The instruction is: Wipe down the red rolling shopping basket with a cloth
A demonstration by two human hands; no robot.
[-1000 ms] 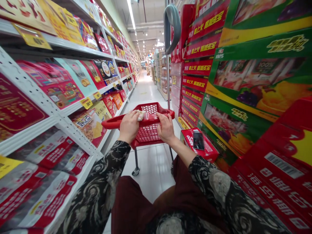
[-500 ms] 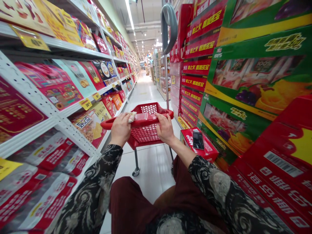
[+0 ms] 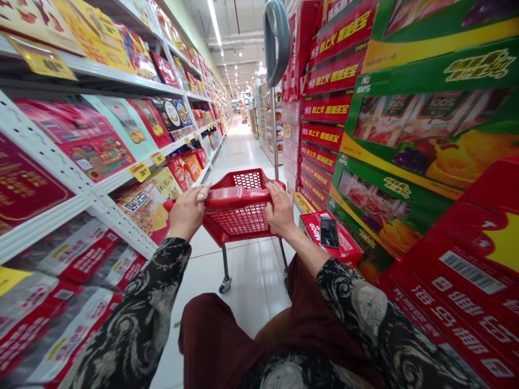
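Observation:
A red shopping cart (image 3: 239, 219) with a mesh basket stands in the aisle in front of me. My left hand (image 3: 186, 213) is closed over a whitish cloth (image 3: 202, 193) and presses it on the left end of the cart's red handle bar (image 3: 235, 201). My right hand (image 3: 280, 209) grips the right end of that bar. A grey upright handle (image 3: 276, 40) rises on a thin pole from the cart's right side.
White shelves (image 3: 87, 202) packed with gift boxes line the left. Stacked red and green drink cartons (image 3: 405, 135) wall the right. A phone (image 3: 328, 232) lies on a red carton (image 3: 344, 246) beside my right forearm. The tiled aisle floor (image 3: 243, 146) runs ahead.
My left hand has slid the cloth leftward along the handle bar, from near the middle to its left end. The cart has shifted slightly left. The right hand keeps its grip.

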